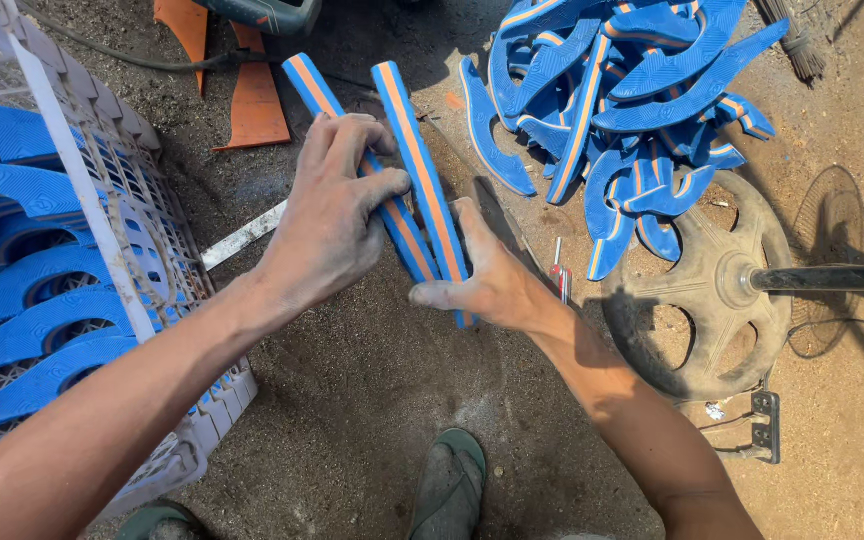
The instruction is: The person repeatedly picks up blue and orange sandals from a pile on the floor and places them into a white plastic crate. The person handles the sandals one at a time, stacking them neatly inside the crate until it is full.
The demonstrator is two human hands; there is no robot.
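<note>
Two long blue rubber sole pieces with an orange middle stripe stand on edge side by side over the dirt ground. My left hand (337, 215) wraps over the left sole piece (314, 88). My right hand (487, 275) grips the lower end of the right sole piece (414, 150) from the right. The two hands are close together, almost touching. A heap of the same blue soles (622, 110) lies on the ground at the upper right. More blue soles (27, 260) are stacked in a white plastic crate (127, 200) on the left.
A round fan base (722, 290) with a dark pole lies at the right. Orange sheet offcuts (252, 100), a power tool (267, 12) and its cable lie at the top. A metal strip (242, 237) and a small screwdriver (559, 270) rest on the dirt. My sandalled foot (449, 485) shows below.
</note>
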